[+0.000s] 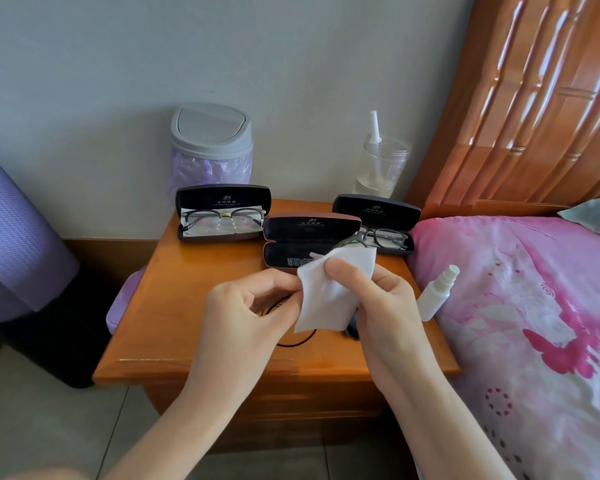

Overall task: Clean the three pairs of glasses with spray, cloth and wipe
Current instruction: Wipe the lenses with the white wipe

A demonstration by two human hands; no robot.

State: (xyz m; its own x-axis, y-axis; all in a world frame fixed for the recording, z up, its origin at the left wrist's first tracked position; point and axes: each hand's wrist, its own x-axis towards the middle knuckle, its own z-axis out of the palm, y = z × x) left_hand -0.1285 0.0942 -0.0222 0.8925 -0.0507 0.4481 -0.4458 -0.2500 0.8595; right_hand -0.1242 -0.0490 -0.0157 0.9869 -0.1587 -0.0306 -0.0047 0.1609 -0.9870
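Wipe between both hands

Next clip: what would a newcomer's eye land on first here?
Two bare hands at centre, the left hand and right hand, holding a white square wipe above the orange wooden nightstand. Behind it sit three open dark glasses cases: the left case and right case hold black-framed glasses, the middle case looks empty.

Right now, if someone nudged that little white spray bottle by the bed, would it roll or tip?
Probably it would roll: the spray bottle is round-bodied and lies tilted, not standing, at the right edge of the nightstand. The pink bedding beside it would likely stop it that way. It looks small and plastic, so probably light and not fragile.
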